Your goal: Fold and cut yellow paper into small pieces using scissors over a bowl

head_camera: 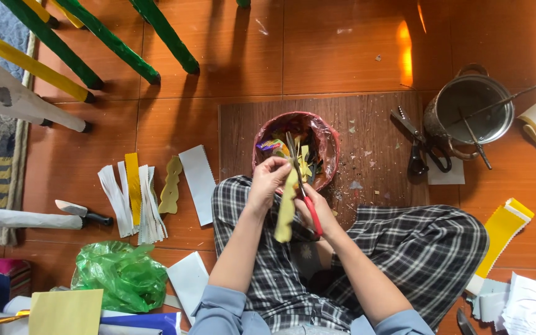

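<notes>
I keep my right hand (315, 208) wrapped around the red-handled scissors (301, 180), fingers closed on the grips, blades pointing away from me toward the bowl (326, 133). I judge short bites, turning the piece rather than the scissors, will give a clean edge. My left hand (268, 180), just my side of the bowl, pinches the top of the yellow paper strip (286, 211) between closed fingers; the strip hangs below them, beside the blades. Offcuts fill the bowl beyond.

Red-handled scissors (305, 198), pale-yellow paper strip (285, 214), black-and-white plaid trousers (417, 248), green bag (122, 273).
</notes>
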